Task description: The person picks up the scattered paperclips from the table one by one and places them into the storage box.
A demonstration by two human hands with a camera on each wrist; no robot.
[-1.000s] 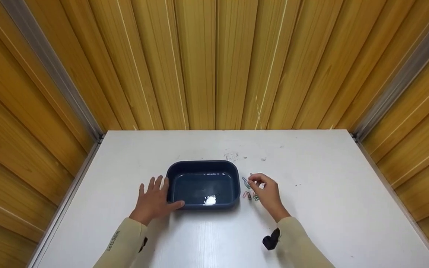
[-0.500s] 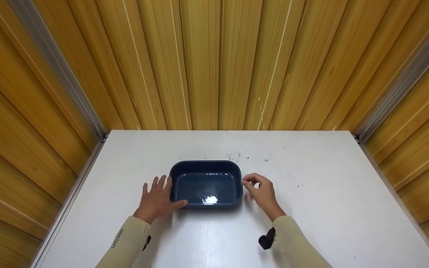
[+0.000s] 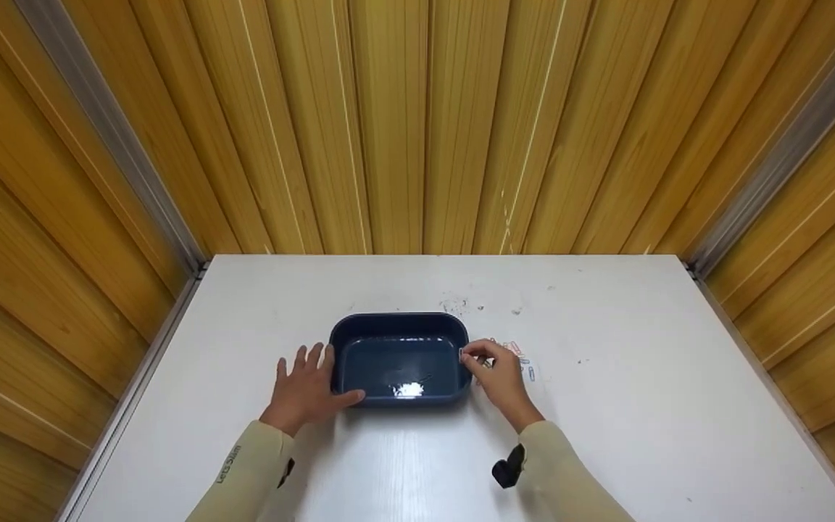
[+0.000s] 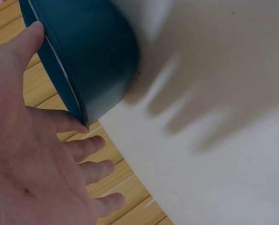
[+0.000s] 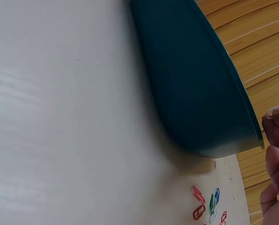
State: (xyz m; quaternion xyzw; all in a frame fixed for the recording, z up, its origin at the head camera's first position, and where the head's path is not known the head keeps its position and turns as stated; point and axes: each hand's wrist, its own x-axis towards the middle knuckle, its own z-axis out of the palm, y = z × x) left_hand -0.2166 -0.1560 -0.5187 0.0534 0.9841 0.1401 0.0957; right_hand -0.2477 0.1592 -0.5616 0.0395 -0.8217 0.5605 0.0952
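A dark blue rectangular container [image 3: 403, 400] with rounded corners stands on the white table. My left hand [image 3: 304, 391] rests at its left end with fingers straight and spread. In the left wrist view, the thumb [image 4: 33, 40] and index finger [image 4: 67, 123] touch the rim while the other fingers stay off it. At the right rim my right hand [image 3: 499, 377] pinches a whitish paper clip [image 5: 277, 109] between thumb and index finger, level with the edge. Several coloured paper clips [image 3: 515, 349] lie on the table behind and beside this hand, partly hidden by it.
In the right wrist view, red, green and blue clips [image 5: 198, 195] lie close to the container's right end. Small dark marks [image 3: 454, 301] spot the white table [image 3: 388, 471] behind the container. Wood-patterned panels [image 3: 421, 130] rise along the back and both sides.
My right hand has moved left from the paper clips to the container's right rim, carrying a clip. More clips show behind it now. The left hand has stayed on the container.
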